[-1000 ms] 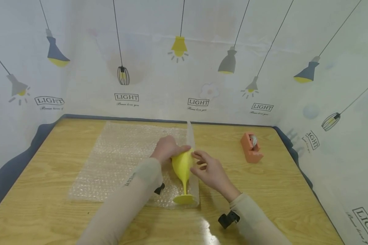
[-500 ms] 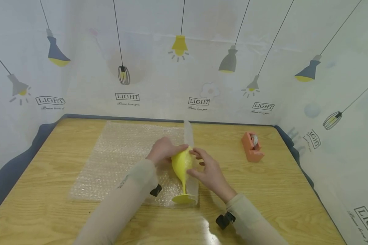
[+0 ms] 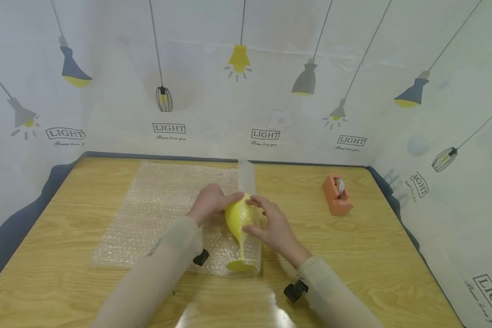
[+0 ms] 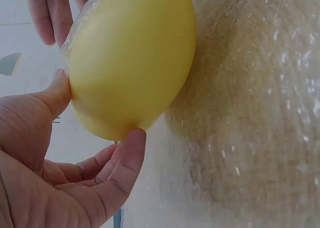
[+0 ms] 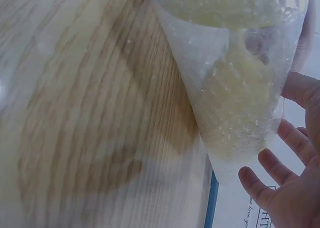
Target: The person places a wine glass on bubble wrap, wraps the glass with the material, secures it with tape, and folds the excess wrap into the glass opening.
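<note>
A yellow goblet (image 3: 232, 218) lies on its side on a sheet of bubble wrap (image 3: 164, 205), its foot toward me. The wrap's right edge is folded up over the goblet's right side, so bowl, stem and foot are partly covered. My left hand (image 3: 211, 200) holds the bowl near its rim, thumb on one side and fingers on the other, as the left wrist view shows. From the right, my right hand (image 3: 275, 226) holds the folded bubble wrap (image 5: 235, 97) against the bowl with thumb and forefinger; its other fingers are spread.
An orange tape dispenser (image 3: 337, 196) with a roll of tape stands at the back right of the wooden table (image 3: 352, 264). The unfolded wrap spreads to the left. A printed backdrop (image 3: 213, 105) rises behind the table's dark edge.
Both hands and the goblet have shifted slightly left. The right edge of the bubble wrap has folded further over the goblet, covering more of its bowl and foot.
</note>
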